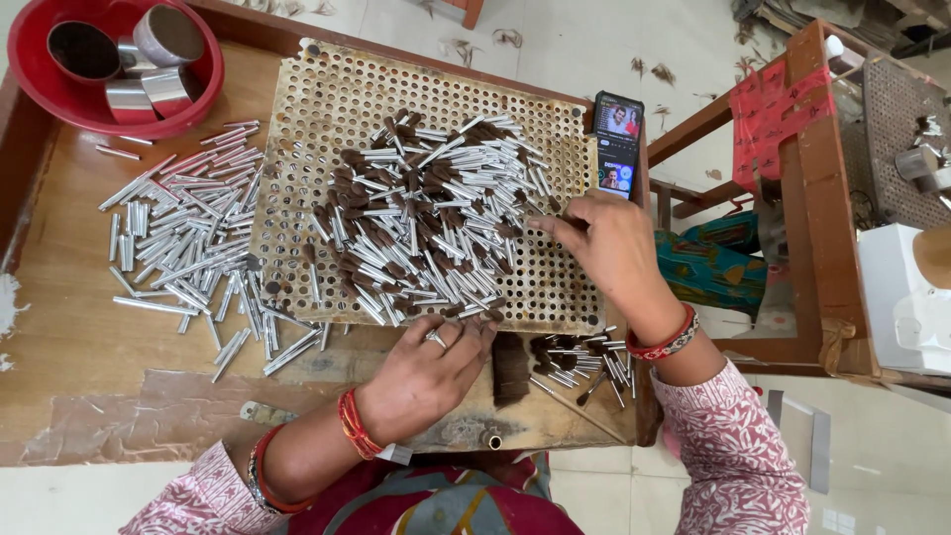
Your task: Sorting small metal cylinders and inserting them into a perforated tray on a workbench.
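Observation:
A tan perforated board (307, 109) lies on the wooden table (69, 327), heaped with several thin silver tubes with brown tips (416, 213). My left hand (426, 372), with a ring and red bangles, rests at the board's near edge with its fingertips on the tubes there. My right hand (604, 243) lies palm down on the board's right side, fingers pointing left into the heap's edge. Whether either hand grips a tube is hidden.
Plain silver tubes (183, 238) lie loose left of the board. A red bowl (203, 94) with metal rings stands at the far left corner. A phone (617, 144) leans at the board's far right. A dark brush (511, 369) and more tipped tubes (584, 359) lie near me. Wooden frames stand at right.

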